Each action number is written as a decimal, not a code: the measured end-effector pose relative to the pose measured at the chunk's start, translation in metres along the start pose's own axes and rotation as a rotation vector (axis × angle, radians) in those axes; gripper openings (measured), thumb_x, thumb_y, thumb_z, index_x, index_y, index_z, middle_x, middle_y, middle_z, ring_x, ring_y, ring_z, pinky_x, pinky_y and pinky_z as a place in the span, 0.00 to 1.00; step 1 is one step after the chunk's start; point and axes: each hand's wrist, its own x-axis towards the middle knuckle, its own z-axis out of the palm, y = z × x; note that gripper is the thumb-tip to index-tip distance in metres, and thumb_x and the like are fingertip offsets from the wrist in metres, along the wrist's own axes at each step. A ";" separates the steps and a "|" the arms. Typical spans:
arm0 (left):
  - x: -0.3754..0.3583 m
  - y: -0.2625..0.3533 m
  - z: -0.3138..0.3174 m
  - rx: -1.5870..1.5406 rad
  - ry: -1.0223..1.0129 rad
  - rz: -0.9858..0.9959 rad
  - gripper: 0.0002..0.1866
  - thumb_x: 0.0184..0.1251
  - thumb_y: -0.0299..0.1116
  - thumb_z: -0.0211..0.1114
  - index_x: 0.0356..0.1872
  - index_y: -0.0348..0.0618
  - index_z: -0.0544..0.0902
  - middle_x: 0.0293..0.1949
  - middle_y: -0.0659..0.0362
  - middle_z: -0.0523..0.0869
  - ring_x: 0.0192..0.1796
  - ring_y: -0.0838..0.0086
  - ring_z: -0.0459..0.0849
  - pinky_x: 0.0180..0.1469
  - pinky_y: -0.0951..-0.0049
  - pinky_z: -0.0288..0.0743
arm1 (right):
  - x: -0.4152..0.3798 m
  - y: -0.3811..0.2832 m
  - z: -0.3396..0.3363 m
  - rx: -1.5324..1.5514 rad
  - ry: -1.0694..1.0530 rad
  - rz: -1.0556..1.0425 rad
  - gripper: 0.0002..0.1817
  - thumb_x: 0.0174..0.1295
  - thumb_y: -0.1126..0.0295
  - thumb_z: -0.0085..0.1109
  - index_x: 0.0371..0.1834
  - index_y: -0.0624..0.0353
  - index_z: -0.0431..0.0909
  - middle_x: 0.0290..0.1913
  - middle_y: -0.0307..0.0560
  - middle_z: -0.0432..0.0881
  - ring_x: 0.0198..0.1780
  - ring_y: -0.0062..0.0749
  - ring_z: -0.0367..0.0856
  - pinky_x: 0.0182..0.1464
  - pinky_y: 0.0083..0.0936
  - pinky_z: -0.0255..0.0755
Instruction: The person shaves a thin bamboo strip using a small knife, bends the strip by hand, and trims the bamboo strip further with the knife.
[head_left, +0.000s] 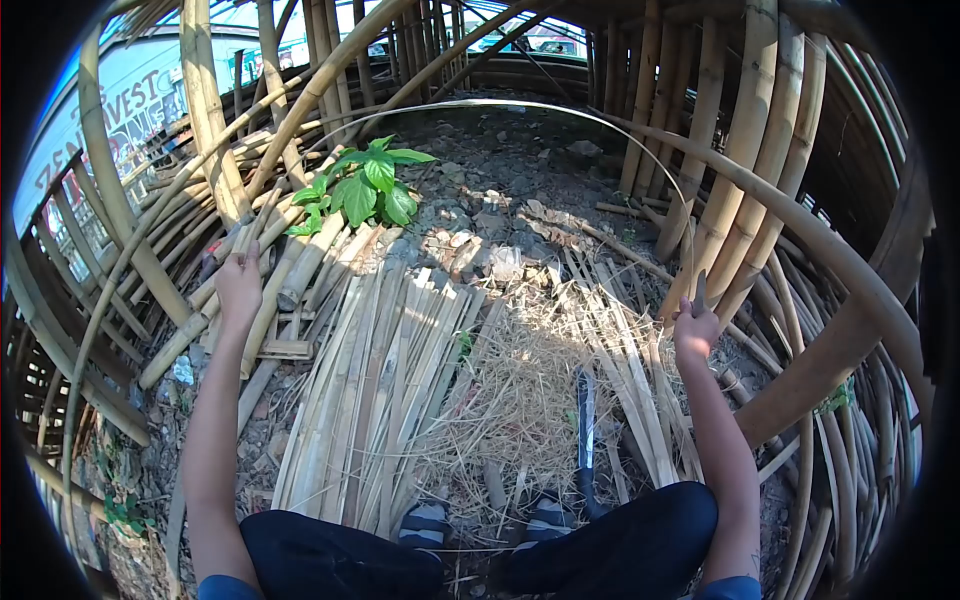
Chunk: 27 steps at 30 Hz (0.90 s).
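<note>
A thin bamboo strip (480,102) bows in a long arc between my hands. At the left, my left hand (240,287) is closed, pinching the strip's left end. My right hand (697,330) is closed around a small knife (700,288), whose short blade points up. The strip's right end comes down beside that blade; whether the fingers also grip it is hard to make out. Below and between my hands lies a row of split bamboo slats (370,390), with pale shavings (510,400) heaped beside it. A machete (586,420) rests on the shavings near my feet.
Bamboo poles (750,170) stand upright at the right, and a slanting pole (790,205) crosses near my right arm. More poles are piled at the left around a green leafy plant (375,185). Rubble (490,165) covers the ground ahead.
</note>
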 end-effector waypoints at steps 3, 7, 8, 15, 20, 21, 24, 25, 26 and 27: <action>0.002 -0.006 0.002 -0.027 -0.048 0.039 0.31 0.73 0.56 0.48 0.43 0.30 0.82 0.36 0.35 0.84 0.45 0.45 0.82 0.48 0.53 0.71 | 0.001 -0.002 0.000 0.050 0.021 0.031 0.15 0.63 0.59 0.61 0.36 0.61 0.85 0.27 0.49 0.86 0.33 0.39 0.85 0.41 0.34 0.73; 0.008 -0.011 -0.008 0.030 0.147 -0.011 0.27 0.74 0.50 0.49 0.42 0.30 0.82 0.37 0.34 0.83 0.45 0.40 0.81 0.47 0.49 0.71 | -0.004 -0.009 -0.012 0.021 0.050 0.058 0.14 0.64 0.60 0.61 0.35 0.61 0.85 0.27 0.50 0.86 0.33 0.40 0.85 0.41 0.35 0.73; 0.012 -0.017 -0.008 0.029 0.147 -0.012 0.27 0.74 0.50 0.49 0.42 0.30 0.82 0.37 0.34 0.83 0.45 0.40 0.81 0.47 0.49 0.71 | -0.005 -0.008 -0.012 0.016 0.059 0.036 0.15 0.64 0.60 0.61 0.35 0.62 0.85 0.27 0.49 0.85 0.32 0.40 0.85 0.41 0.35 0.73; 0.003 -0.001 -0.014 -0.012 0.109 -0.004 0.29 0.76 0.51 0.44 0.50 0.32 0.79 0.42 0.33 0.82 0.50 0.39 0.79 0.52 0.48 0.70 | 0.002 0.000 0.009 0.028 -0.002 -0.029 0.17 0.64 0.58 0.61 0.30 0.63 0.83 0.26 0.49 0.85 0.31 0.36 0.84 0.41 0.33 0.73; -0.005 0.026 -0.025 0.192 0.013 -0.138 0.30 0.77 0.51 0.42 0.50 0.30 0.78 0.44 0.31 0.82 0.51 0.39 0.79 0.54 0.47 0.70 | -0.011 -0.015 0.001 0.056 0.003 -0.005 0.18 0.64 0.58 0.61 0.27 0.63 0.83 0.25 0.49 0.85 0.31 0.38 0.84 0.41 0.33 0.73; -0.005 0.027 -0.026 0.217 -0.010 -0.156 0.30 0.77 0.51 0.41 0.49 0.29 0.78 0.44 0.31 0.81 0.51 0.38 0.79 0.55 0.47 0.70 | -0.009 -0.012 0.003 0.048 0.002 -0.018 0.18 0.64 0.58 0.61 0.26 0.63 0.82 0.25 0.49 0.85 0.30 0.38 0.84 0.41 0.34 0.73; 0.003 0.003 -0.016 0.233 -0.072 -0.139 0.31 0.77 0.52 0.40 0.47 0.27 0.78 0.44 0.31 0.81 0.50 0.38 0.79 0.55 0.47 0.70 | -0.004 -0.005 0.005 0.057 0.018 -0.017 0.19 0.63 0.57 0.62 0.26 0.63 0.82 0.25 0.49 0.84 0.30 0.40 0.84 0.40 0.35 0.73; 0.007 -0.006 -0.012 0.227 -0.111 -0.105 0.32 0.77 0.52 0.40 0.46 0.27 0.79 0.44 0.31 0.81 0.50 0.38 0.79 0.54 0.47 0.70 | -0.002 -0.001 0.008 0.057 0.020 -0.015 0.19 0.63 0.57 0.62 0.26 0.63 0.82 0.25 0.49 0.84 0.30 0.40 0.84 0.40 0.35 0.73; 0.012 -0.015 -0.008 0.225 -0.111 -0.103 0.32 0.77 0.52 0.40 0.46 0.27 0.79 0.44 0.31 0.81 0.50 0.38 0.79 0.54 0.47 0.70 | 0.002 0.004 0.010 0.034 0.040 -0.033 0.19 0.63 0.56 0.62 0.26 0.63 0.82 0.25 0.50 0.84 0.31 0.41 0.84 0.40 0.36 0.73; 0.014 -0.019 -0.006 0.180 -0.141 -0.149 0.32 0.77 0.52 0.41 0.45 0.26 0.79 0.43 0.31 0.82 0.50 0.38 0.79 0.54 0.47 0.70 | 0.003 0.004 0.010 0.011 0.060 -0.049 0.18 0.63 0.56 0.62 0.27 0.62 0.82 0.25 0.50 0.84 0.31 0.43 0.83 0.40 0.36 0.72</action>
